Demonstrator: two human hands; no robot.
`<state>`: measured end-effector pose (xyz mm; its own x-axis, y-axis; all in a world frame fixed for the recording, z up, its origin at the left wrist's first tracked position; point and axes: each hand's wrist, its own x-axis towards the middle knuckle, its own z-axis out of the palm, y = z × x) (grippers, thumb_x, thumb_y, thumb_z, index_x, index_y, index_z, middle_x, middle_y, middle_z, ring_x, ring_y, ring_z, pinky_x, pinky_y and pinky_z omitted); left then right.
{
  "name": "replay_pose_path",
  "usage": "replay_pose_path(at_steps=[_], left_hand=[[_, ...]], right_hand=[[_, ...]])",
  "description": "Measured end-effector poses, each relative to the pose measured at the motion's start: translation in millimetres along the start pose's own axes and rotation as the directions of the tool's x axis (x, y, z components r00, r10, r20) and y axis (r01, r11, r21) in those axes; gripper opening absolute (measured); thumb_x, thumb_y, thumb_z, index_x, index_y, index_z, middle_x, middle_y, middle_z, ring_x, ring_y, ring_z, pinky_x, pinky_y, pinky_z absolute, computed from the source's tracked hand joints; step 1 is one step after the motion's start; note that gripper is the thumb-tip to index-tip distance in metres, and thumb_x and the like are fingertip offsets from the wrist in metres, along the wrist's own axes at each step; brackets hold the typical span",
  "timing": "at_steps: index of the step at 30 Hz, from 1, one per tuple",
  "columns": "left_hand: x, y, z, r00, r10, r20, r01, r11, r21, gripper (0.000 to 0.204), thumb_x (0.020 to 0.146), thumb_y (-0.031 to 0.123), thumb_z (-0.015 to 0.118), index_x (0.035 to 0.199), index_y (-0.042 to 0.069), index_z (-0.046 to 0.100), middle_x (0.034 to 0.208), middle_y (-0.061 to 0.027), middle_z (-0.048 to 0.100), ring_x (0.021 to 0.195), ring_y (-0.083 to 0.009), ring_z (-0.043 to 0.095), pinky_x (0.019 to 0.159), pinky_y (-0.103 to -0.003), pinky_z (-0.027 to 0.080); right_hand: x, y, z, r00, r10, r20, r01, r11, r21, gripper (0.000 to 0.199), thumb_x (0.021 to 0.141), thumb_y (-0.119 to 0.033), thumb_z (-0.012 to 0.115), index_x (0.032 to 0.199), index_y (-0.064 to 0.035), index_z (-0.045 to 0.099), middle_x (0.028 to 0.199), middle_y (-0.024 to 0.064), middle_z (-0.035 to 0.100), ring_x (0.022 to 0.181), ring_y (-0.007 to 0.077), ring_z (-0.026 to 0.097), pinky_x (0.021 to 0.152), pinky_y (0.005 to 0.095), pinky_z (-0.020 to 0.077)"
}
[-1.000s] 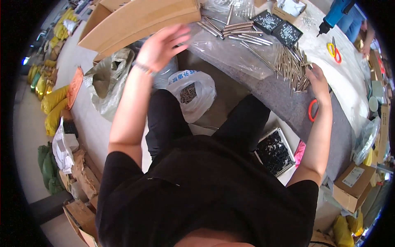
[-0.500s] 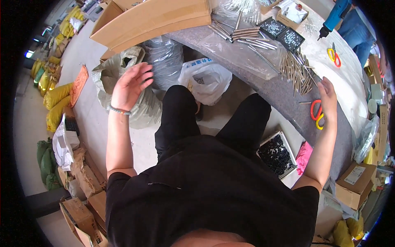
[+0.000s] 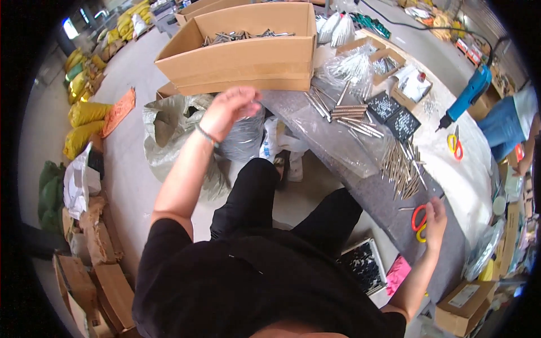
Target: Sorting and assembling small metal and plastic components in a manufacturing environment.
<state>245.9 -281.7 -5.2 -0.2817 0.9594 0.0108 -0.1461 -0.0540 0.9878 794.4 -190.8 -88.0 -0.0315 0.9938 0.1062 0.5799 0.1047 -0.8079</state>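
My left hand (image 3: 230,111) hovers in front of the cardboard box (image 3: 242,63), by the table's left end. Its fingers are stretched out, slightly blurred, and hold nothing. Over the right part of the grey table (image 3: 369,197) is my right hand (image 3: 435,221), fingers loosely extended with nothing seen in them. Beside it lies a pair of scissors (image 3: 417,218) with red and yellow handles, partly covered by the hand; touching or apart, I cannot tell. A heap of thin metal rods (image 3: 401,172) lies farther up the table, near thicker metal rods (image 3: 352,112).
Two black trays (image 3: 393,115) of small pieces sit beyond the rods. A blue power screwdriver (image 3: 470,97) hangs at the right, above other red-and-yellow scissors (image 3: 455,146). Sacks (image 3: 169,135) stand below the table's left end. A crate of black pieces (image 3: 363,265) is near my knee.
The view has shifted, showing more of the box and its metal contents. My left hand has moved right, toward the box and table end. My right hand has come down beside the scissors.
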Motion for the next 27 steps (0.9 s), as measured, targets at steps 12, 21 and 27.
replay_pose_path(at_steps=[12, 21, 27], left_hand=[[-25.1, -70.8, -25.3, 0.886, -0.279, 0.369, 0.044, 0.845, 0.533, 0.020, 0.083, 0.008, 0.054, 0.101, -0.001, 0.058, 0.098, -0.0081, 0.060, 0.090, -0.0155, 0.056, 0.083, -0.027, 0.042], [-26.8, -113.3, 197.3, 0.049, 0.047, 0.998, -0.640, 0.768, -0.005, 0.029, 0.072, 0.003, 0.065, 0.100, 0.004, 0.058, 0.094, -0.0117, 0.059, 0.085, -0.0257, 0.058, 0.076, -0.032, 0.046], [-59.3, -104.6, 222.3, -0.045, 0.238, 0.970, -0.602, 0.768, -0.216, 0.024, 0.071, 0.004, 0.066, 0.094, 0.002, 0.059, 0.093, -0.0123, 0.061, 0.084, -0.0272, 0.059, 0.075, -0.033, 0.047]], right_hand=[[-53.8, -96.4, -80.9, 0.888, 0.216, 0.407, -0.213, 0.976, -0.053, 0.030, 0.087, -0.021, 0.055, 0.108, 0.0007, 0.056, 0.097, 0.0045, 0.062, 0.093, 0.0106, 0.054, 0.084, 0.0252, 0.0425], [-291.2, 37.7, -64.2, 0.582, 0.803, -0.128, -0.785, 0.596, 0.168, 0.040, 0.085, -0.031, 0.053, 0.112, -0.0016, 0.054, 0.091, 0.0064, 0.062, 0.077, 0.0140, 0.057, 0.070, 0.0271, 0.0455], [-318.6, -5.7, 105.3, 0.827, 0.460, -0.324, -0.527, 0.435, -0.730, 0.065, 0.072, -0.038, 0.065, 0.125, -0.0100, 0.041, 0.121, 0.0123, 0.047, 0.115, 0.0276, 0.043, 0.097, 0.0412, 0.0324]])
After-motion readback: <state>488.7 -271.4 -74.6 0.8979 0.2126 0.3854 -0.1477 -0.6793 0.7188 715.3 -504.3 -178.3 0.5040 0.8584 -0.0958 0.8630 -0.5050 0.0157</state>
